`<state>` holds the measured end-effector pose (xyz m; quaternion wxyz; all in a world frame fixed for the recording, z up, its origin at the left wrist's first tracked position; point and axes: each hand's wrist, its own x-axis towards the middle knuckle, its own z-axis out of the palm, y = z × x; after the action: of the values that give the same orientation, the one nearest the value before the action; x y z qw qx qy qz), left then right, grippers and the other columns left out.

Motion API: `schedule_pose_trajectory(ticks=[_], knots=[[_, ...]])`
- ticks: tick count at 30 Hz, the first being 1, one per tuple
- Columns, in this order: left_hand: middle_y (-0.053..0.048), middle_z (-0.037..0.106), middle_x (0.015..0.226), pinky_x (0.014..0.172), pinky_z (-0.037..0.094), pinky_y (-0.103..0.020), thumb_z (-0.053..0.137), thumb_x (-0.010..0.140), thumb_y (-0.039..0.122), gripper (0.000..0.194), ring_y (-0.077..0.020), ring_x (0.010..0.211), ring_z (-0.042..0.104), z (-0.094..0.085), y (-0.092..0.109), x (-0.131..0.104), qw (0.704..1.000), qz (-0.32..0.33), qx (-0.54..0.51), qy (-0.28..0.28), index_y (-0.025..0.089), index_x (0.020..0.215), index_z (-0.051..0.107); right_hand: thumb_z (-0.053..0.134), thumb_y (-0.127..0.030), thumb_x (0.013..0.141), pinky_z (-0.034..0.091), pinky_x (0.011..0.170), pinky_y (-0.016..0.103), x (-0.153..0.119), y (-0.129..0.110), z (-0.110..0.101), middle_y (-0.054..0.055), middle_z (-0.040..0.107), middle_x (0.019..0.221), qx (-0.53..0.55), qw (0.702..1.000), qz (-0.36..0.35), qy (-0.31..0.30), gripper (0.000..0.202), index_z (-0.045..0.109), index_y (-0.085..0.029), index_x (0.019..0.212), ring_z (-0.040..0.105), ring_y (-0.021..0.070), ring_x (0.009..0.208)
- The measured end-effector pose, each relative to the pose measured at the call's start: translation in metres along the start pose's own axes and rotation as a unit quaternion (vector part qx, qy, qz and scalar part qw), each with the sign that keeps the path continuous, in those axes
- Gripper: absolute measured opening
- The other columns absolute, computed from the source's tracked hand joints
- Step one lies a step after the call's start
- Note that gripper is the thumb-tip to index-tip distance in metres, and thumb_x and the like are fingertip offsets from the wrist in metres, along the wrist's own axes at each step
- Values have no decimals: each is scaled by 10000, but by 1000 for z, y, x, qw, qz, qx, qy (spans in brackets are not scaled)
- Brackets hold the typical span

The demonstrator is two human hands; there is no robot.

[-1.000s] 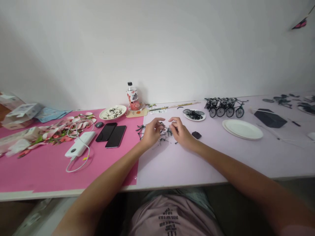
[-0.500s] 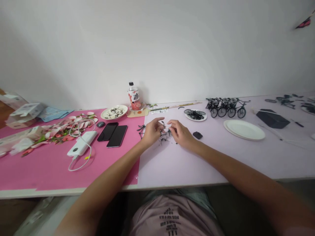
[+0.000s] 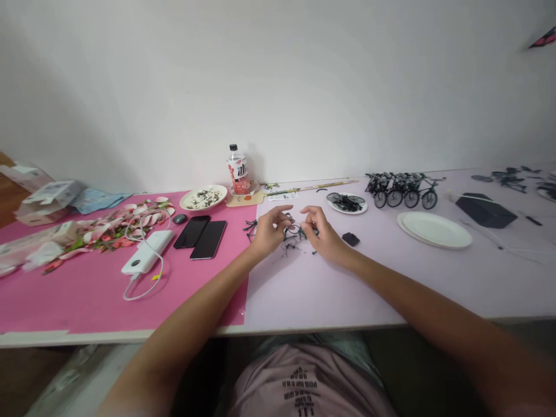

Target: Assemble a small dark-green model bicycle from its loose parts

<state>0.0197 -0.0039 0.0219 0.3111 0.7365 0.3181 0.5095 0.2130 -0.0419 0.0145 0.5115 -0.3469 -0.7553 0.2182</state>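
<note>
My left hand [image 3: 271, 233] is closed, thumb and fingers pinching a small dark model bicycle part; its exact shape is partly hidden. Facing it, my right hand [image 3: 320, 233] has its fingertips curled together at the other side of the gap, and what they hold is too small to make out. A thin round outline like a model bicycle wheel [image 3: 294, 229] shows between the two hands. Under them on the lilac surface lie several thin black bicycle parts [image 3: 290, 247]. A small black block [image 3: 350, 238] lies to the right of my right hand.
Behind stand finished-looking model bicycles [image 3: 402, 192] in a row, and a plate of black parts [image 3: 346, 209]. White plates [image 3: 434, 230] and a dark box [image 3: 485, 209] lie right. Left are two phones [image 3: 208, 240], a power bank [image 3: 147, 252], a bottle [image 3: 238, 172] and petals [image 3: 125, 223].
My right hand has shifted slightly right, its fingertips a little farther from my left hand, so the gap between them is wider. The whole view has moved slightly.
</note>
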Motion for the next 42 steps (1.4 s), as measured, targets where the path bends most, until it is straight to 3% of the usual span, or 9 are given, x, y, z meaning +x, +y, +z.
schedule_pose_trajectory(ticks=[6, 10, 17, 19, 22, 25, 27, 33, 42], knots=[[-13, 730, 787, 819, 598, -295, 588, 856, 70, 422, -170, 790, 767, 0, 3, 0, 1000, -1, 2, -4, 163, 1258, 671, 454, -213, 1059, 402, 678, 301, -2, 3, -2, -37, 410, 801, -34, 999, -20, -12, 256, 432, -246, 1312, 462, 169, 704], [-21, 738, 783, 808, 596, -303, 605, 855, 84, 428, -160, 734, 747, -1, 4, 0, 1000, -16, -9, -20, 145, 1275, 661, 471, -192, 1054, 430, 712, 324, -1, 7, -5, 11, 480, 877, -99, 992, -70, -19, 274, 488, -250, 1321, 498, 197, 771], [-36, 740, 738, 709, 566, -277, 695, 866, 158, 439, -174, 705, 732, -10, -1, 6, 995, -52, -30, -79, 110, 1299, 635, 437, -106, 1045, 420, 793, 400, 7, 8, -13, 71, 598, 906, -262, 937, -212, -88, 317, 596, -268, 1267, 495, 269, 858], [-37, 740, 751, 724, 575, -288, 699, 868, 162, 449, -176, 702, 738, -11, -2, 7, 994, -58, -39, -80, 109, 1307, 626, 459, -156, 1058, 433, 798, 394, 7, 7, -12, 70, 600, 914, -244, 948, -189, -77, 259, 594, -254, 1256, 514, 261, 861], [-40, 743, 800, 773, 591, -308, 676, 877, 140, 427, -175, 725, 754, -8, 0, 6, 996, -48, -42, -62, 121, 1299, 619, 478, -308, 1087, 448, 731, 347, 3, 5, -10, 33, 562, 862, -160, 984, -69, -29, 206, 560, -234, 1261, 540, 221, 783], [-40, 742, 824, 814, 594, -315, 664, 882, 122, 408, -183, 789, 769, -4, 2, 3, 998, -26, -27, -54, 141, 1286, 615, 382, -407, 1119, 357, 569, 290, -1, 7, -8, -59, 417, 665, -67, 996, 65, -4, 256, 525, -237, 1247, 427, 167, 558], [-34, 736, 826, 831, 590, -313, 658, 890, 121, 387, -186, 824, 772, -2, 3, 1, 999, -14, -13, -51, 156, 1273, 619, 377, -434, 1116, 290, 515, 269, -2, 10, -5, -96, 325, 606, -6, 994, 105, 17, 252, 502, -245, 1225, 343, 147, 492], [-17, 712, 792, 797, 585, -294, 646, 884, 104, 363, -181, 799, 770, -1, 5, 0, 999, -23, -18, -36, 165, 1241, 623, 492, -455, 1069, 273, 490, 239, -1, 14, 2, -103, 386, 657, 81, 989, 112, 46, 245, 438, -260, 1208, 338, 120, 503], [-12, 731, 755, 787, 585, -297, 675, 864, 118, 377, -166, 744, 752, -2, 6, 1, 998, -38, -41, -32, 165, 1234, 619, 442, -354, 1090, 320, 565, 266, -1, 8, 0, -88, 395, 688, 4, 999, 41, 12, 198, 391, -261, 1258, 382, 135, 544]])
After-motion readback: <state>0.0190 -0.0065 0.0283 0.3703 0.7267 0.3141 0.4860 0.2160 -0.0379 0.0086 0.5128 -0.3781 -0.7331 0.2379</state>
